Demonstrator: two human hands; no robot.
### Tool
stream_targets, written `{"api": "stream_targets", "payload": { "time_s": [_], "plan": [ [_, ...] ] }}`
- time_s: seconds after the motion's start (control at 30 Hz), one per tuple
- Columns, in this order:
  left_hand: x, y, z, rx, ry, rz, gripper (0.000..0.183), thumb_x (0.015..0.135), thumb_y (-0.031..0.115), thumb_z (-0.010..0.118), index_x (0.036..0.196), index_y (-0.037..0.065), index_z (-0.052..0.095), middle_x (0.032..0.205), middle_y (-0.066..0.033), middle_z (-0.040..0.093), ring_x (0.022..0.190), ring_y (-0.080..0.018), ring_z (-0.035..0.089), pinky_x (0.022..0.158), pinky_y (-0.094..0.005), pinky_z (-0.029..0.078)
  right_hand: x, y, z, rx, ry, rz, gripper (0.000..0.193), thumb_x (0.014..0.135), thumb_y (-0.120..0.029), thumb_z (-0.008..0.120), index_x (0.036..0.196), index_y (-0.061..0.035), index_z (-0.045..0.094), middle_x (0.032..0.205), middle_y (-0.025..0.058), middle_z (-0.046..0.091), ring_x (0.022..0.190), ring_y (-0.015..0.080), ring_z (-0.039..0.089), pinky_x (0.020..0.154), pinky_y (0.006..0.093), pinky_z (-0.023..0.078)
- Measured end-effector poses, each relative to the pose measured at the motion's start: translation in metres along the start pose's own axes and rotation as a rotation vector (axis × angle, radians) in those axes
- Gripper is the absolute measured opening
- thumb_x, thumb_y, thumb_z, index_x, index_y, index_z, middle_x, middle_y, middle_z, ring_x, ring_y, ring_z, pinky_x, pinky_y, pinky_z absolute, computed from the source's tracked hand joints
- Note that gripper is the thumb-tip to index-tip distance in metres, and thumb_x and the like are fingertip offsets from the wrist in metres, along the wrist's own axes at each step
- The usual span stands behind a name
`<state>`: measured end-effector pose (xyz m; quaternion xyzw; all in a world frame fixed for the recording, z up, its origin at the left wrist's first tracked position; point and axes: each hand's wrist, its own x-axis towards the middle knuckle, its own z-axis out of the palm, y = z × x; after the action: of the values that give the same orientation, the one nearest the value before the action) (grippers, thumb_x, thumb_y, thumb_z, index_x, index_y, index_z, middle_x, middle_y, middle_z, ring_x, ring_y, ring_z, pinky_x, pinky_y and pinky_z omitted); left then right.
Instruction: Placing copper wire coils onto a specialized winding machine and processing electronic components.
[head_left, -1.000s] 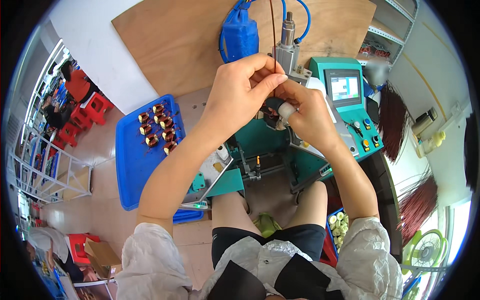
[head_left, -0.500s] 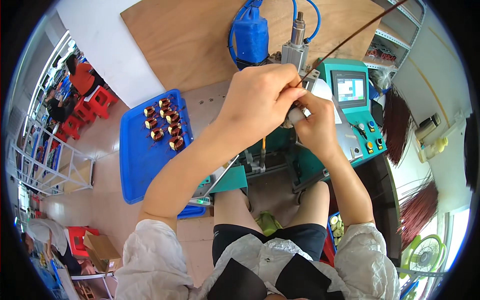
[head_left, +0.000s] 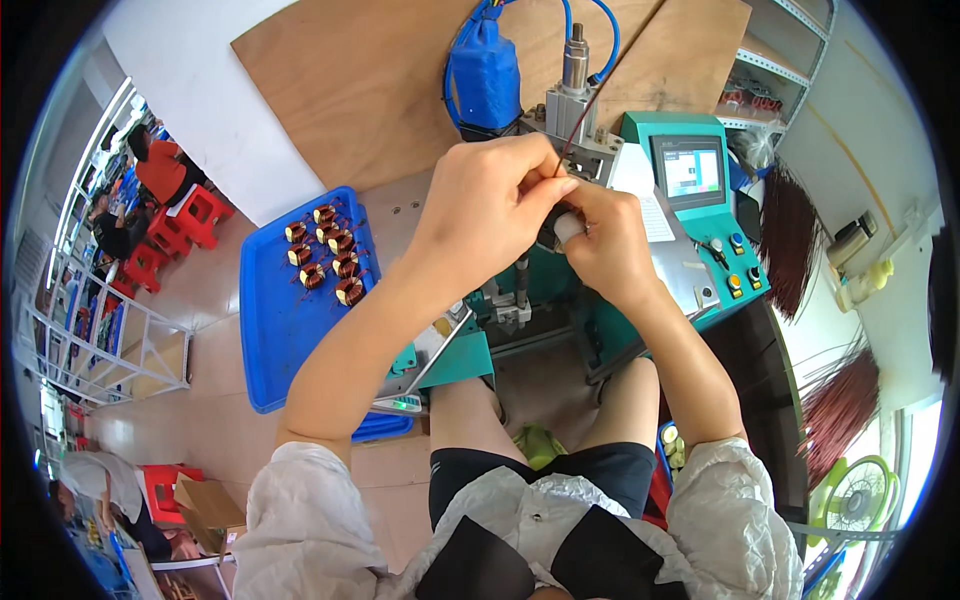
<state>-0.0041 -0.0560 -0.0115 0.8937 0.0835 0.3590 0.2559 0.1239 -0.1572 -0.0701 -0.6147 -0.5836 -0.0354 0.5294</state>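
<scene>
My left hand (head_left: 490, 200) pinches a long reddish-brown copper wire (head_left: 612, 78), which slants from the fingers toward the upper right. Close against it, my right hand (head_left: 618, 240) is closed, with its index finger by the left thumb and a white covering (head_left: 570, 228) on its thumb. What the right fingers grip is hidden behind them. Both hands are in front of a bench machine with a metal cylinder (head_left: 576, 62). To the left, a blue tray (head_left: 285, 350) bears several copper-wound ring coils (head_left: 349, 291).
A green control box with a screen (head_left: 692, 172) and knobs stands to the right. Bundles of wire (head_left: 788, 240) hang beyond it. A blue-wrapped part (head_left: 484, 80) rises behind the hands. People sit near red stools (head_left: 200, 212) at far left; a green fan (head_left: 853, 503) is lower right.
Both hands have shifted slightly left in the picture, still close together. The wire now slants more steeply. The whole view has moved a little.
</scene>
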Motion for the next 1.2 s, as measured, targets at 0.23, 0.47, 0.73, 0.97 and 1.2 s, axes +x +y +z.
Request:
{"api": "stream_targets", "payload": {
  "time_s": [0.23, 0.47, 0.73, 0.97, 1.2],
  "plan": [
    [0.003, -0.032, 0.006, -0.144, 0.120, -0.099, 0.013, 0.089, 0.010, 0.073, 0.084, -0.001, 0.066, 0.073, -0.0034, 0.066, 0.066, -0.0066, 0.058, 0.062, -0.0243, 0.048, -0.020, 0.002, 0.019, -0.062, 0.121, 0.012, 0.034, 0.073, 0.009, 0.062, 0.105, -0.0010, 0.070, 0.093, 0.0164, 0.067, 0.085, 0.0362, 0.063, 0.075, 0.0429, 0.051],
    [-0.003, -0.079, 0.018, -0.029, 0.117, -0.288, 0.019, 0.092, 0.017, 0.071, 0.088, -0.001, 0.066, 0.075, -0.0015, 0.064, 0.069, -0.0057, 0.055, 0.063, -0.0239, 0.045, -0.035, 0.001, 0.032, -0.312, 0.183, -0.166, 0.045, 0.065, 0.009, 0.065, 0.109, 0.0013, 0.068, 0.102, 0.0124, 0.060, 0.091, 0.0333, 0.055, 0.081, 0.0420, 0.047],
    [-0.077, -0.054, 0.048, -0.272, 0.508, -0.476, 0.031, 0.098, 0.023, 0.063, 0.115, -0.002, 0.065, 0.102, -0.0139, 0.069, 0.084, -0.0204, 0.065, 0.078, -0.0323, 0.051, -0.033, 0.013, 0.019, -0.308, 0.114, -0.245, 0.046, 0.062, 0.009, 0.066, 0.107, 0.0010, 0.069, 0.103, 0.0118, 0.060, 0.092, 0.0324, 0.055, 0.082, 0.0401, 0.048],
    [-0.111, -0.065, 0.129, -0.295, 0.330, -0.474, 0.018, 0.102, 0.011, 0.054, 0.106, -0.002, 0.067, 0.075, -0.0100, 0.064, 0.069, -0.0140, 0.062, 0.069, -0.0289, 0.054, -0.031, 0.011, 0.017, -0.233, 0.074, -0.202, 0.043, 0.065, 0.009, 0.066, 0.107, -0.0009, 0.070, 0.103, 0.0109, 0.062, 0.095, 0.0314, 0.057, 0.082, 0.0397, 0.050],
    [-0.099, -0.068, 0.129, -0.426, 0.299, -0.533, 0.018, 0.102, 0.010, 0.051, 0.100, -0.002, 0.064, 0.065, -0.0083, 0.055, 0.056, -0.0152, 0.054, 0.054, -0.0315, 0.050, -0.031, 0.015, 0.018, -0.223, 0.100, -0.205, 0.044, 0.064, 0.009, 0.065, 0.107, -0.0013, 0.070, 0.103, 0.0102, 0.062, 0.095, 0.0310, 0.057, 0.083, 0.0393, 0.050]
  ]
}}
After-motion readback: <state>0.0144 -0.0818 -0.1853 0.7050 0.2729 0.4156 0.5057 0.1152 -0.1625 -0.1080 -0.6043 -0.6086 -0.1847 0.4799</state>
